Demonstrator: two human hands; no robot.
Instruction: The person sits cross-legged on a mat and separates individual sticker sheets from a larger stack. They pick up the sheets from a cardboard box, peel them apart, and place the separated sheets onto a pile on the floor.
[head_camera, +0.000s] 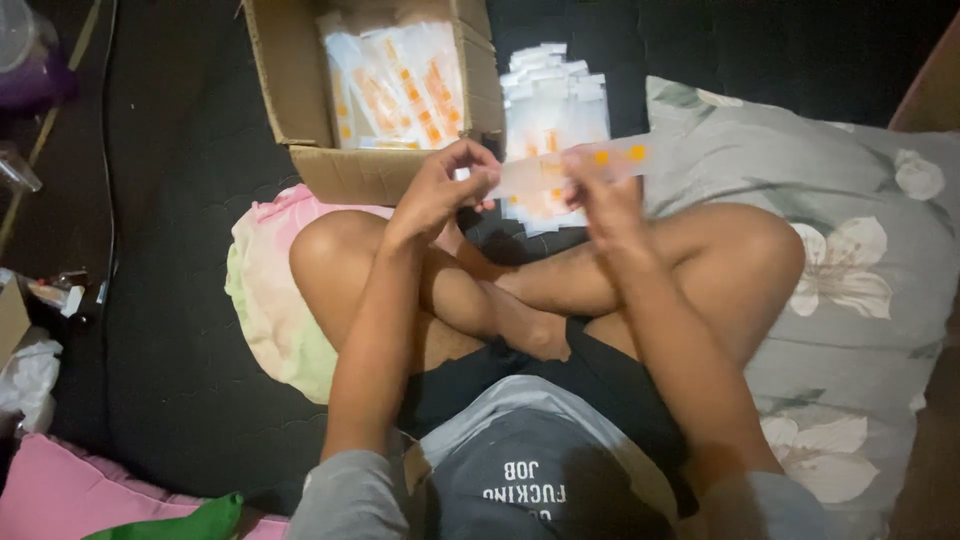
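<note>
Left hand (440, 185), right hand (603, 195) pinch clear packet (570, 165) above crossed legs.

Dark quilted mattress (190, 330) — carries an open cardboard box (300, 110) of clear sachets, a loose pile of sachets (555, 95) just beside it, a pastel cloth (265, 300), a grey floral pillow (860, 290), a pink cushion (50, 495).

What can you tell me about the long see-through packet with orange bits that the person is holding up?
The packet is a long, narrow strip of clear, shiny plastic with small orange pieces inside, brightest near its right end. It is held level over the crossed legs, blurred in the picture. The left hand pinches its left end, and the right hand has its grip near the middle. Behind it lies a pile of similar packets, and more fill the cardboard box.
</note>
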